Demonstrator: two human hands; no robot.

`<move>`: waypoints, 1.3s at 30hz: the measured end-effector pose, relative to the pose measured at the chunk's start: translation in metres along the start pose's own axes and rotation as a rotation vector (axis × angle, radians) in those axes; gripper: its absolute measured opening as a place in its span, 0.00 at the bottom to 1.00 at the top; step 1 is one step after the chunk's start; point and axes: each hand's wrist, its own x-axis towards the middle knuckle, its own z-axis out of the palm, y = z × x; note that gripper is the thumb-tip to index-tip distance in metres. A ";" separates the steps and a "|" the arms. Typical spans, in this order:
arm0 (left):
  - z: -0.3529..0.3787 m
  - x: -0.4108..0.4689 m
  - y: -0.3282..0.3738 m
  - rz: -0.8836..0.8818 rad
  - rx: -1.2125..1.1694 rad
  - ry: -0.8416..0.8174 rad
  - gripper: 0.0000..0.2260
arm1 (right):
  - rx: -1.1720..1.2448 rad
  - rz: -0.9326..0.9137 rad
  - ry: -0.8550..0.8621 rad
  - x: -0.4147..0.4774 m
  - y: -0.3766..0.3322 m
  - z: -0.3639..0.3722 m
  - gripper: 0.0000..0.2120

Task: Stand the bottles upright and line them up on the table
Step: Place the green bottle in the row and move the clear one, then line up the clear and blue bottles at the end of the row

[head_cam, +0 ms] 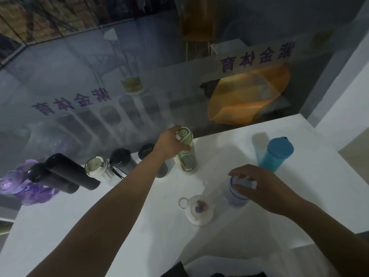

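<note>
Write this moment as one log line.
left hand: grips green bottle, upright at row's end | right hand: holds white striped bottle by top | blue bottle: upright, apart

Ten bottles are on one white bench (159, 246): one purple bottle (24, 188), two tall black bottles (71, 172), one cream bottle (96, 170), one black strapped bottle (120, 159), one dark-lidded bottle (146, 149), one green bottle (186, 158), one blue bottle (276, 154), one white-and-blue bottle (236, 196), one white-lidded bottle (198, 209). Two hands show: left hand (169, 142), right hand (259, 184).

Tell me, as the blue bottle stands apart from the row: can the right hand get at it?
Probably yes: bare table lies between the right hand and the blue bottle, but the hand grips the clear bottle and must first let go.
</note>
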 end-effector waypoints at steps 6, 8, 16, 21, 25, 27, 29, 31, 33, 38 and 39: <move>-0.002 0.002 -0.001 -0.012 -0.009 -0.082 0.36 | -0.046 0.033 0.056 0.009 0.015 0.001 0.16; -0.002 -0.002 -0.002 -0.016 -0.050 -0.092 0.38 | -0.057 0.025 0.086 0.010 0.022 0.003 0.18; 0.019 -0.111 -0.001 -0.007 -0.394 0.436 0.12 | -0.069 -0.015 0.028 0.013 0.059 0.015 0.36; 0.057 -0.169 -0.036 -0.098 -0.360 0.027 0.25 | -0.069 -0.010 0.012 0.020 0.073 0.023 0.40; 0.083 -0.188 -0.056 -0.103 -0.198 -0.230 0.48 | -0.058 0.015 0.052 0.024 0.079 0.030 0.41; 0.092 -0.192 -0.060 -0.071 -0.116 -0.258 0.50 | -0.065 0.021 0.067 0.025 0.079 0.032 0.42; 0.098 -0.191 -0.061 -0.033 -0.042 -0.225 0.49 | -0.083 0.025 0.075 0.024 0.079 0.034 0.42; 0.100 -0.188 -0.059 0.014 0.080 -0.196 0.47 | -0.111 0.035 0.086 0.023 0.078 0.035 0.42; 0.101 -0.184 -0.056 0.056 0.210 -0.197 0.44 | -0.126 0.048 0.101 0.021 0.076 0.035 0.41; 0.102 -0.170 -0.055 0.128 0.310 -0.249 0.41 | -0.123 0.109 0.122 0.012 0.070 0.036 0.39; 0.100 -0.166 -0.056 0.138 0.316 -0.275 0.43 | -0.136 0.119 0.114 0.010 0.067 0.035 0.39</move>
